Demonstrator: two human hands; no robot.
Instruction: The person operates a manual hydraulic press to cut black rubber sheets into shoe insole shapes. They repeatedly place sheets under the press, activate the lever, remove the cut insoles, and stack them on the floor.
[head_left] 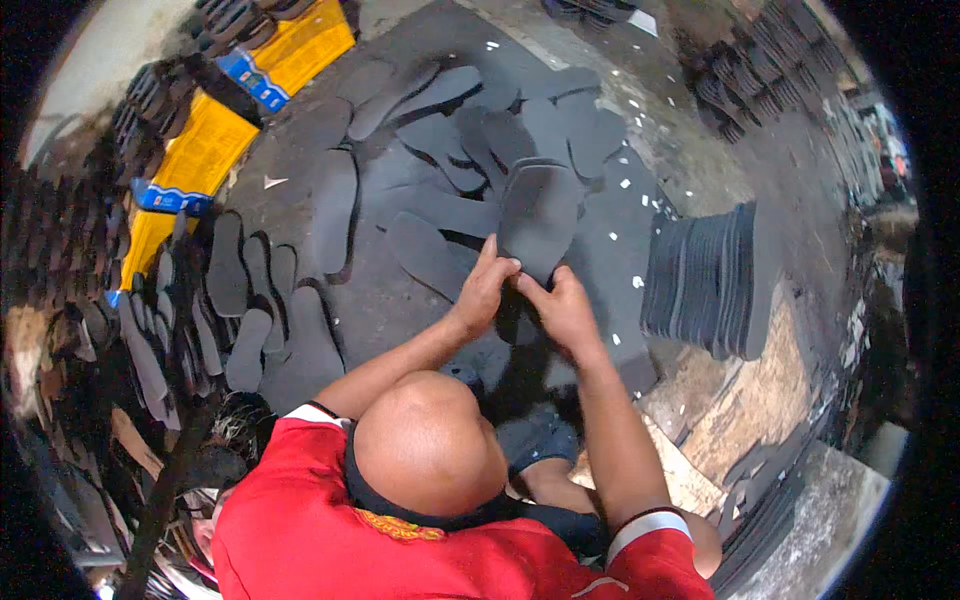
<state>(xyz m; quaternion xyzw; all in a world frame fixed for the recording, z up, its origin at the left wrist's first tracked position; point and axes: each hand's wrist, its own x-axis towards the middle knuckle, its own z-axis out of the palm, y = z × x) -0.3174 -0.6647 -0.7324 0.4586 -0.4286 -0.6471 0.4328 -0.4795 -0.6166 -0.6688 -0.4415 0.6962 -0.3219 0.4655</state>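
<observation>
My left hand (480, 293) and my right hand (564, 311) are close together, thumbs toward each other, gripping the near end of a dark grey shoe sole (540, 212). The sole is raised over the work surface and points away from me. Both hands are closed on it, and the fingers beneath are partly hidden. Several loose grey soles lie scattered and overlapping beyond it, among them one sole (335, 210) to the left and another sole (420, 250) near my left hand.
A long row of soles (700, 280) stands on edge at the right. More soles (228, 262) lean together at the left, near yellow and blue sacks (200, 150). Piled soles (765, 70) are at the far right. White scraps (625, 184) dot the dark sheet (440, 35).
</observation>
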